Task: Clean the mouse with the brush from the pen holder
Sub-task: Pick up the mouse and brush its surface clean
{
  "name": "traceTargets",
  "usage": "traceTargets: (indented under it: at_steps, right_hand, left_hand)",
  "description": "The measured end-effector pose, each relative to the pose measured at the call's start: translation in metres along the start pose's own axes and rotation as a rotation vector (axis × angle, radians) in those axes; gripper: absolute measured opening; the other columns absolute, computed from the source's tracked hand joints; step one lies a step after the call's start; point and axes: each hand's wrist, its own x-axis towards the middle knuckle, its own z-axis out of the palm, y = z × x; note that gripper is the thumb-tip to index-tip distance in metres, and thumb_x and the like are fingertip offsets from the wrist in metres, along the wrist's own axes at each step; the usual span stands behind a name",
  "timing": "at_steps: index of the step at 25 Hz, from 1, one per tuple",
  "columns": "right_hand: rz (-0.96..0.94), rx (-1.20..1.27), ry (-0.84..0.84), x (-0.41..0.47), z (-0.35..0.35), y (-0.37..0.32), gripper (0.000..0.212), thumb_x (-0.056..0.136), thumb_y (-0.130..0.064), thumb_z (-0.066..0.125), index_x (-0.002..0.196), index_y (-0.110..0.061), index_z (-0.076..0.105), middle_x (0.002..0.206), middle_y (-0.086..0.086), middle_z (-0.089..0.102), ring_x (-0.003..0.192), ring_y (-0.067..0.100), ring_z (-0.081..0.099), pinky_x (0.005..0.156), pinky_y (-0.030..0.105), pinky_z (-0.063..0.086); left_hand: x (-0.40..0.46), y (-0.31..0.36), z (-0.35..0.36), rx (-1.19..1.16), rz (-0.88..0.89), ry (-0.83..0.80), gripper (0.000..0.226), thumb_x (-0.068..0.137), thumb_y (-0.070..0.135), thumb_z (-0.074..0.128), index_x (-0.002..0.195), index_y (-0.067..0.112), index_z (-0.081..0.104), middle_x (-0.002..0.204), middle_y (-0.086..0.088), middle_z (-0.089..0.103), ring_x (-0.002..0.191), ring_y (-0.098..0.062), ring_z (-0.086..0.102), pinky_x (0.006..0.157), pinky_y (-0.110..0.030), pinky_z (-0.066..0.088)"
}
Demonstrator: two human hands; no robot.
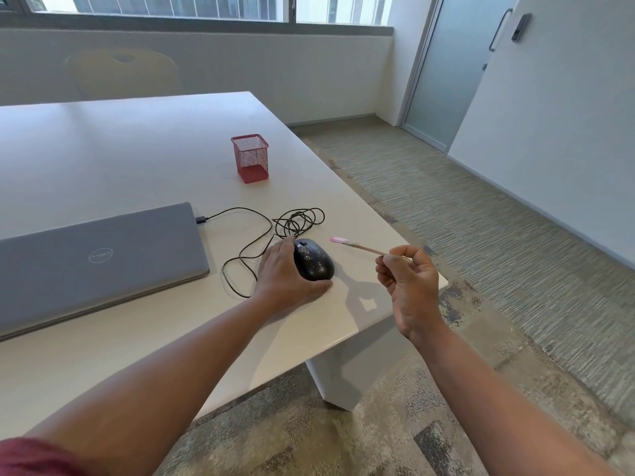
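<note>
The mouse [314, 260] is held on the table [103, 159] by the left hand [287, 274]: the fingers are curved along its left side and the thumb is laid against its near end. Pale specks are seen on the black shell. The brush [357, 247] is pinched by its thin handle in the right hand [409, 283], whose fingers are curled in tightly; the pink tip is pointed left, held in the air just right of the mouse and apart from it. The handle's rear end is hidden inside the fist. The red mesh holder [250, 158] is stood farther back, well apart. The cable [264, 235] is looped behind the mouse and run to the closed laptop [99, 262], whose left part is cut off by the frame edge.
</note>
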Motion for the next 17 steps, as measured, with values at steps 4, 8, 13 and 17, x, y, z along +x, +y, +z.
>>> traceTargets:
  at_steps: [4,8,13,17]
  right_hand:
    - [-0.007,0.036,-0.041,-0.012,-0.008,-0.018,0.025,0.088,0.008,0.061,0.083,-0.017,0.060,0.073,0.006,0.059,0.065,0.014,0.056,0.063,0.025,0.048]
    - [-0.026,0.055,-0.073,-0.036,-0.028,-0.042,0.027,0.090,0.003,0.067,0.077,-0.019,0.059,0.066,0.004,0.055,0.062,0.014,0.051,0.060,0.025,0.046]
    - [-0.013,0.085,0.039,-0.077,-0.052,-0.057,0.026,0.089,0.001,0.066,0.075,-0.019,0.060,0.063,0.003,0.056,0.059,0.015,0.051,0.057,0.025,0.044]
    - [-0.010,0.134,0.179,-0.114,-0.064,-0.055,0.019,0.085,0.001,0.067,0.078,-0.017,0.064,0.061,0.001,0.057,0.059,0.012,0.051,0.057,0.024,0.045]
  left_hand:
    - [-0.014,0.003,-0.009,-0.010,0.085,-0.049,0.124,0.062,0.051,0.092,0.160,0.017,0.024,0.161,-0.003,0.034,0.149,-0.022,0.028,0.120,-0.036,0.023]
    - [-0.040,0.009,-0.019,-0.017,0.177,-0.108,0.127,0.061,0.054,0.092,0.161,0.020,0.020,0.160,0.001,0.031,0.148,-0.018,0.028,0.120,-0.036,0.026]
    - [-0.078,0.017,-0.013,-0.078,0.279,-0.181,0.129,0.058,0.059,0.090,0.160,0.028,0.018,0.156,0.012,0.031,0.144,-0.007,0.032,0.116,-0.028,0.029]
    - [-0.103,0.016,-0.001,-0.102,0.400,-0.251,0.127,0.059,0.058,0.090,0.159,0.031,0.017,0.152,0.017,0.030,0.143,-0.003,0.031,0.117,-0.026,0.030]
